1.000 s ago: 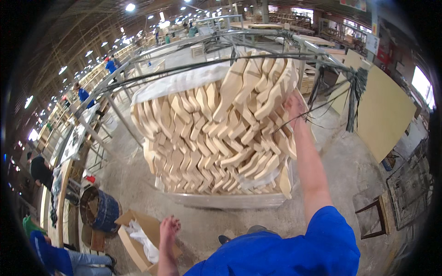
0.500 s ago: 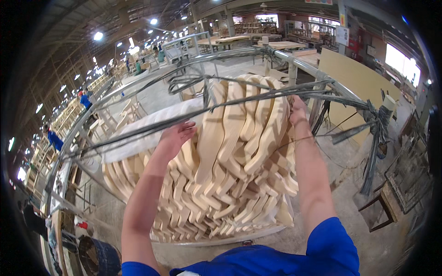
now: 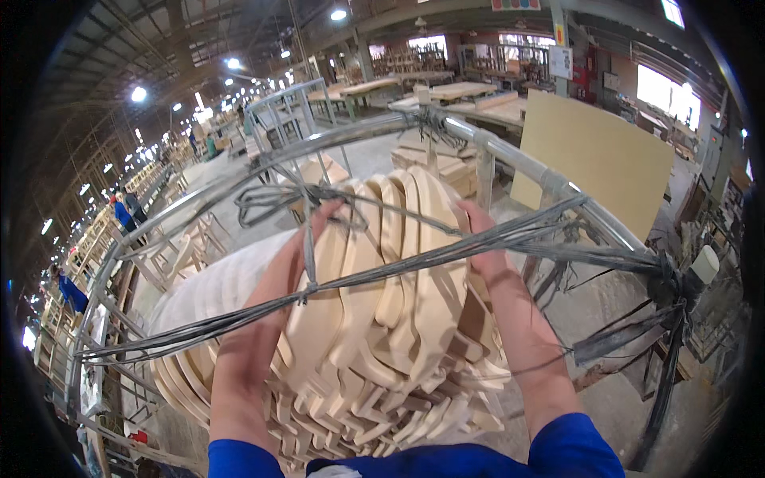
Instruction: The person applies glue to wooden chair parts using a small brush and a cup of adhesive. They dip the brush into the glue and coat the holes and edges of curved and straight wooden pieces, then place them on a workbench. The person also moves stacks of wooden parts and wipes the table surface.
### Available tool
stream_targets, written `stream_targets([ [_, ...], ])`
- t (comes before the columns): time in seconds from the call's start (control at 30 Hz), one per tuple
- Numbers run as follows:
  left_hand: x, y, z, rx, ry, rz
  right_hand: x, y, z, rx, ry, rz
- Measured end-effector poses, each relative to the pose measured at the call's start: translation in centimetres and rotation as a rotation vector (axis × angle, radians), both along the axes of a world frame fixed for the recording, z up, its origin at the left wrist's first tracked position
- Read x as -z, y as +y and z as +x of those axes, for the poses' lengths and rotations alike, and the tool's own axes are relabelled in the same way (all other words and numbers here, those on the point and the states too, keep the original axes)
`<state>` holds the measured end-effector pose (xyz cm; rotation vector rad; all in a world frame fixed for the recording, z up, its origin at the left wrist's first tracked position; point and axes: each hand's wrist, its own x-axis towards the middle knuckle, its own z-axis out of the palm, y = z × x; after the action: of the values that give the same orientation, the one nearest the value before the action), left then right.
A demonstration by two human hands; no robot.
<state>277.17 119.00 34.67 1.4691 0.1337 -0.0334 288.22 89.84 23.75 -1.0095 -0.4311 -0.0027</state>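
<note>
Curved, pale wooden pieces [image 3: 362,255] stand side by side in a row on top of a stack of similar pieces [image 3: 382,406]. At the row's upper left, my left hand [image 3: 325,217] has its fingers bent over the tops, partly hidden by dark cord. On the opposite end, my right hand [image 3: 482,235] presses against the outer face of the last piece, fingers pointing up. Several pieces lie between my two hands. Dark, stringy straps [image 3: 422,259] stretch across in front of the row, and both my arms pass beneath them.
A metal rail [image 3: 518,155] wrapped with straps curves around the stack. White sheeting [image 3: 215,275] covers pieces on the left. Beyond the rail stand a large tan board [image 3: 594,159] and stacked boards [image 3: 446,171]. Co-workers in blue [image 3: 121,213] are far left.
My left hand has moved up and farther over to the tops of the row. My right hand stays at the row's right end. The view has shifted closer over the stack.
</note>
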Motion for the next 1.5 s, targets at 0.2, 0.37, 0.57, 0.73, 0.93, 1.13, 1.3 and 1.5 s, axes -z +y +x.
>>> stream_targets([
  [0.2,-0.4,0.8,-3.0,-0.085,0.060,-0.054,-2.1,6.6,-2.7,-0.054,0.247,-0.036],
  [0.37,-1.2,-5.4,-0.6,0.155,-0.086,-0.109,0.8,-2.9,9.6,-0.038,0.073,0.112],
  [0.57,2.8,-1.3,-5.0,-0.054,-0.135,0.043,-1.8,4.0,-2.4,-0.179,0.270,0.201],
  [0.73,8.2,-0.6,-10.4,-0.137,-0.236,0.179,-2.3,1.9,-14.1,-0.147,0.283,0.138],
  [0.93,12.2,-7.8,-21.1,0.145,-0.435,0.047,-1.1,-0.6,-26.4,-0.114,0.344,0.164],
  [1.13,12.9,-9.0,-21.7,0.072,-0.299,-0.166,1.3,-1.6,-24.7,-0.194,0.402,0.159],
  [1.3,11.8,-7.1,-21.1,0.124,0.094,-0.358,1.6,-1.3,-24.6,-0.124,0.428,0.195],
  [1.5,8.9,-10.0,-27.3,-0.044,0.326,-0.282,6.2,-2.5,-26.4,-0.386,0.214,0.331],
])
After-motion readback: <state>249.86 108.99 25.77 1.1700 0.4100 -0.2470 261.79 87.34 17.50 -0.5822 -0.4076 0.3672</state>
